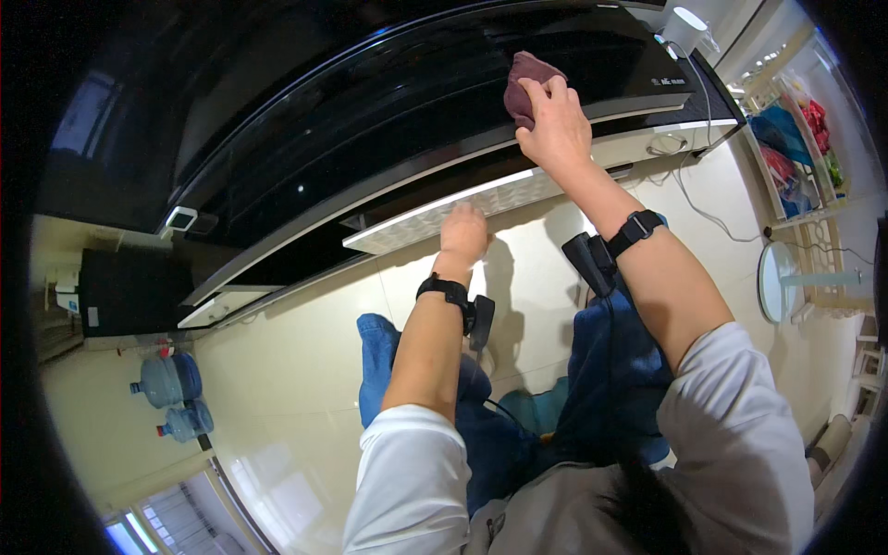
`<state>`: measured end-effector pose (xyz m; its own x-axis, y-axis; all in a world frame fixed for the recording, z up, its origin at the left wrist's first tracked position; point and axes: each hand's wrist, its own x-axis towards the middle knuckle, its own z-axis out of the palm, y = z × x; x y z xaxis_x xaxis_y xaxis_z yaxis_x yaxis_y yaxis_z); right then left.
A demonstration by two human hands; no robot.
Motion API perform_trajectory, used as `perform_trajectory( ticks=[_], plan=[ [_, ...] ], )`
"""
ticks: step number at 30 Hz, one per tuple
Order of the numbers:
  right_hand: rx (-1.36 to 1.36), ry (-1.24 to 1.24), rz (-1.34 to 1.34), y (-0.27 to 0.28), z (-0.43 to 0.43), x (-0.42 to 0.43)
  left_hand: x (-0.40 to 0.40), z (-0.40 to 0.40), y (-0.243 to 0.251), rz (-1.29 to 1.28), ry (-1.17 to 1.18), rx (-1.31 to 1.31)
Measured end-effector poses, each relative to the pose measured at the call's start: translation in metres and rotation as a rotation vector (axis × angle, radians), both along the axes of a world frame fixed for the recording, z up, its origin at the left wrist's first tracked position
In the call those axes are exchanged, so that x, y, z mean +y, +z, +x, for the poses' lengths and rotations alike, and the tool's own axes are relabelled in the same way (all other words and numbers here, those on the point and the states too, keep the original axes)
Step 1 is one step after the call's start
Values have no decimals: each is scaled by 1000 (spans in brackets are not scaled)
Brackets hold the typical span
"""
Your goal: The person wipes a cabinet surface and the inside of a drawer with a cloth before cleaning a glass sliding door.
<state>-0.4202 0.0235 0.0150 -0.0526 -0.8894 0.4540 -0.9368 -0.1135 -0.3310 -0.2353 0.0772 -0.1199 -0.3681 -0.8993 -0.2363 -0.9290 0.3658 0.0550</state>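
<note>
My right hand (555, 121) grips a folded maroon cloth (531, 76), which lies against a glossy black surface (416, 104) of a long low cabinet. Below it, a white flap or drawer front (409, 232) with a wavy relief pattern stands out from the cabinet, with a dark gap behind it. In front of this panel is my left hand (465, 232), blurred, its fingers at the panel's upper part. Whether it touches or holds the panel cannot be told. Black straps with small devices sit on both my forearms.
A white cup-like object (687, 29) stands at the cabinet's right end, where a pale cable (694, 187) hangs to the floor. A rack with bagged goods (791, 152) and a round pale disc (777, 281) are at right. Large water bottles (166, 381) stand at left.
</note>
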Motion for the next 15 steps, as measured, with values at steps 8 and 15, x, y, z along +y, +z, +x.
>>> perform_trajectory(
  ticks=[8,15],
  plan=[
    [-33,14,-31,-7,-5,2,-13,10,-23,-161,30,-52],
    [-19,26,-4,-6,-6,3,-29,12,-31,-125,134,-31]
  ],
)
